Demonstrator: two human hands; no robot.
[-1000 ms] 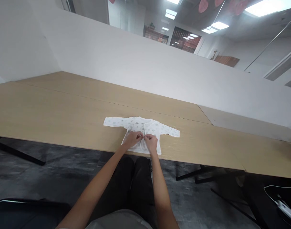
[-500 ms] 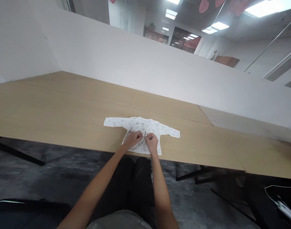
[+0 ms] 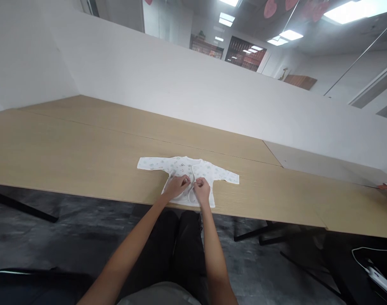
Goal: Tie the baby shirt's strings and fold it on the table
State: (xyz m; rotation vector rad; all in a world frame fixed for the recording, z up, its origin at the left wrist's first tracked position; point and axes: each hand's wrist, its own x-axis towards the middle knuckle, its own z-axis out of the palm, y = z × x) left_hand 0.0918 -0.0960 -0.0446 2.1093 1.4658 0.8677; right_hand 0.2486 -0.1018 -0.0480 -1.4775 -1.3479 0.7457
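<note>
A small white baby shirt [image 3: 181, 163] with a fine print lies on the table, its sleeves spread to both sides. Its front opening runs down the middle, bordered by pale trim. Over the left front panel, my left hand [image 3: 177, 185] is closed in a pinch at the opening's edge. Facing it, my right hand [image 3: 202, 188] pinches the other edge of the opening. The fingertips of the two hands are a small gap apart. Whatever tie or fastener may lie between the fingers is too small to make out.
The long wooden table [image 3: 85, 144] meets a white wall [image 3: 181, 93] at the back, with glass above. At the far right edge, something skin-toned and white [image 3: 385, 186] shows, perhaps another person's hand with cloth. A black chair [image 3: 37, 288] stands at lower left.
My hands and the shirt hold nearly the same place. The skin-toned and white shape has come into view at the right edge, over the table.
</note>
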